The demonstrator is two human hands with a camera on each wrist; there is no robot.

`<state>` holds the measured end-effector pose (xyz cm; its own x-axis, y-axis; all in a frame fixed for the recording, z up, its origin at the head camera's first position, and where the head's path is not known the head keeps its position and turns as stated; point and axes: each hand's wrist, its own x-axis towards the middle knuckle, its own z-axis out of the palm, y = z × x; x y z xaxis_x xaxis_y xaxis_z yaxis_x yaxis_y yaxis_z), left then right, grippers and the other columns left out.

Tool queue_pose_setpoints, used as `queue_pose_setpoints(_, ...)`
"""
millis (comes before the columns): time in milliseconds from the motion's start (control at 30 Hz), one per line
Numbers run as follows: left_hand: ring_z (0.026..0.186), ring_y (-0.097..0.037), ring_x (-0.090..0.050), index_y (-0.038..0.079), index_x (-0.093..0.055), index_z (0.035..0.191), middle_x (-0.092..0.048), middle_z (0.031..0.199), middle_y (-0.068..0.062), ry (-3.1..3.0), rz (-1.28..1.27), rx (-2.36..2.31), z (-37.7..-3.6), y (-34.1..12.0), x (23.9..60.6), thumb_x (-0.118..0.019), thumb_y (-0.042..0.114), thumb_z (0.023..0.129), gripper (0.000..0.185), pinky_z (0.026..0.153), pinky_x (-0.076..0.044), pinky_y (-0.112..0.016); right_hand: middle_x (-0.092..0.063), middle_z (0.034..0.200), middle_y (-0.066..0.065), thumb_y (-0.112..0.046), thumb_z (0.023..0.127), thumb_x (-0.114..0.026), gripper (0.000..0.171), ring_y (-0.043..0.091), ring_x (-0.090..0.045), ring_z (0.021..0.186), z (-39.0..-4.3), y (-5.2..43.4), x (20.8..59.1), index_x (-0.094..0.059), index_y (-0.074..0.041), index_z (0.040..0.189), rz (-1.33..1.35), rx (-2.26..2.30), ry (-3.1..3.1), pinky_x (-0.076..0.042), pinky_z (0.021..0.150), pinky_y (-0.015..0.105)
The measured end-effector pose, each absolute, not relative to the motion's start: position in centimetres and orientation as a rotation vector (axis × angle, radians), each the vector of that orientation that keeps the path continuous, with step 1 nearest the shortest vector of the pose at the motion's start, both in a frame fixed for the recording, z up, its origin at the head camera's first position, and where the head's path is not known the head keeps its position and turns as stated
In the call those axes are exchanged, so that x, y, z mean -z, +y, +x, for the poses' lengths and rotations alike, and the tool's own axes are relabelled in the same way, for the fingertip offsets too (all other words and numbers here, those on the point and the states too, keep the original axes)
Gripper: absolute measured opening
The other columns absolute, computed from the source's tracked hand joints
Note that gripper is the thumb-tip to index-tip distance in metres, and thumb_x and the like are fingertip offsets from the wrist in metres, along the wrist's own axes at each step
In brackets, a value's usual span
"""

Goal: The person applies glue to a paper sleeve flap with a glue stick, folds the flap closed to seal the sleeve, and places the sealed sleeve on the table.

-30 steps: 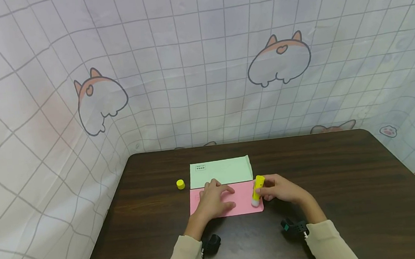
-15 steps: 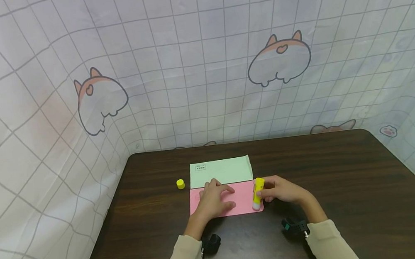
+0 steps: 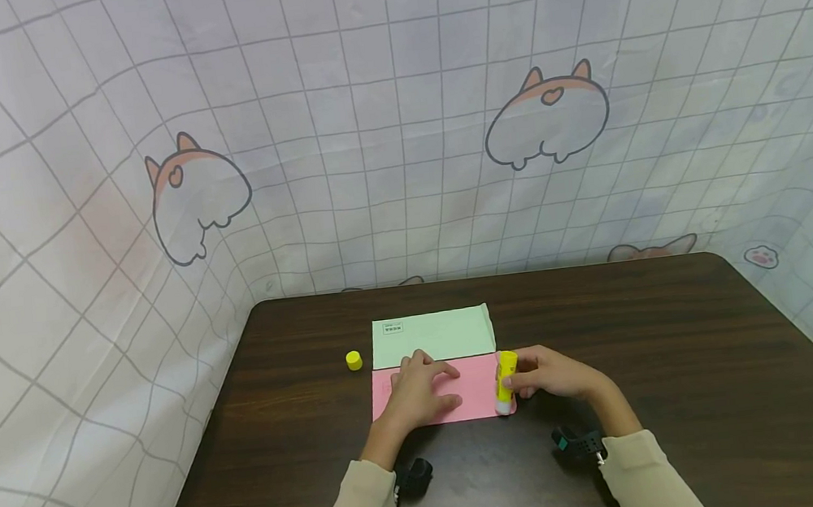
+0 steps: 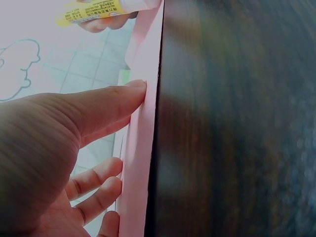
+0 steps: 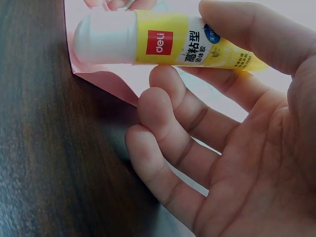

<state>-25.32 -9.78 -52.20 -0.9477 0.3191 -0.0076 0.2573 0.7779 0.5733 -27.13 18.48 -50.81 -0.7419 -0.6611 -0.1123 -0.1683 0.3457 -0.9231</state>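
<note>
Dark wooden table (image 3: pixel 645 361), checked cloth with cartoon animals (image 3: pixel 394 124) hung behind and to the sides. Pink envelope (image 3: pixel 474 386) flat near the front edge, long side across; pale green envelope (image 3: pixel 432 337) just behind it, long edges touching or nearly so. Small yellow cap (image 3: pixel 354 360) standing alone on the wood, left of the green envelope. Left hand (image 3: pixel 420 391) spread flat on the left half of the pink envelope, fingers straight, pressing down, nothing grasped; in the left wrist view, thumb (image 4: pixel 106 101) lying along the paper's near edge. Right hand (image 3: pixel 550 372) grasping a yellow glue stick (image 3: pixel 505 381), uncapped, pinched between thumb above and fingers below; white tip pointing down toward the near right corner of the pink envelope, at the flap end. From the right wrist view, white end of the glue stick (image 5: pixel 106 37) sitting over the corner of the pink paper (image 5: pixel 98 74); contact with the paper itself not certain. Judged step: spreading glue along the right-hand end of the pink envelope. To do well: keep the left palm weighted so the sheet cannot slide with the stroke; hold the stick low and near the tip for control; draw in one direction along the strip, light even pressure, stopping short of the edge to keep glue off the table; avoid dragging back over wet paper, likely to wrinkle or lift the corner.
</note>
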Motion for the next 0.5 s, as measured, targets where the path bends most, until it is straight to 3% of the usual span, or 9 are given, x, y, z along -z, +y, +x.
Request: queue_pose_setpoints(500,0.107,-0.019,-0.044,0.029,-0.075,0.117,-0.053,0.109,-0.001,2.882,0.479,-0.891,-25.33,-9.74,52.32,-0.085,0.036,0.082,0.037,0.089,-0.036,-0.043,-0.066,0.098,0.016,-0.021,0.101,-0.063,0.025,0.024,-0.062,0.081,-27.08,18.41,51.00,-0.065,-0.002,0.116,-0.669,1.420,2.210,-0.056,0.074,0.033)
